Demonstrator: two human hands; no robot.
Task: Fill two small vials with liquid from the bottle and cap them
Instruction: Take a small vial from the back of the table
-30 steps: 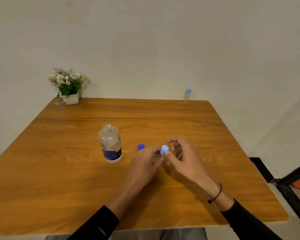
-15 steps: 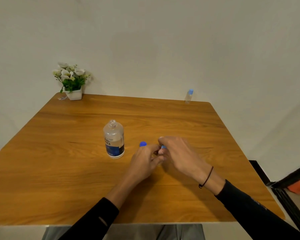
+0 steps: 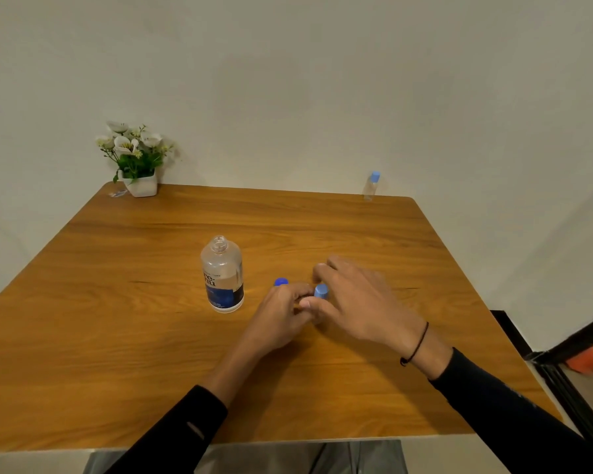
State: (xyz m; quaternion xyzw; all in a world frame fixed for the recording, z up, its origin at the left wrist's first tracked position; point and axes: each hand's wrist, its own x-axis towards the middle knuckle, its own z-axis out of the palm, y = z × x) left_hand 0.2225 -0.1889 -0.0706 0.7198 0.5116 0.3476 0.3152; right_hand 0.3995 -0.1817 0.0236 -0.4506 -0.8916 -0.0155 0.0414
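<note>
Head view, looking down across a wooden table (image 3: 124, 354): both hands meet near its middle, fingers touching around a small vial whose body is hidden between them. The left hand (image 3: 281, 318) is curled around that vial from the left, and the right hand (image 3: 356, 302) pinches its light blue cap (image 3: 321, 291) between thumb and fingers, the remaining fingers spread over the top. A black cord bracelet (image 3: 416, 345) sits on the right wrist – both arms wear dark sleeves.

Just behind the left hand's knuckles a darker blue cap (image 3: 281, 282) shows on the tabletop, partly hidden. To its left stands the clear bottle (image 3: 222, 275), upright, its mouth uncapped, with a dark blue label low on the body and liquid inside.

At the far right edge of the table a second vial (image 3: 371, 186) stands upright with a light blue cap on – well apart from the hands. A white pot of white flowers (image 3: 136, 159) sits in the far left corner against the wall
</note>
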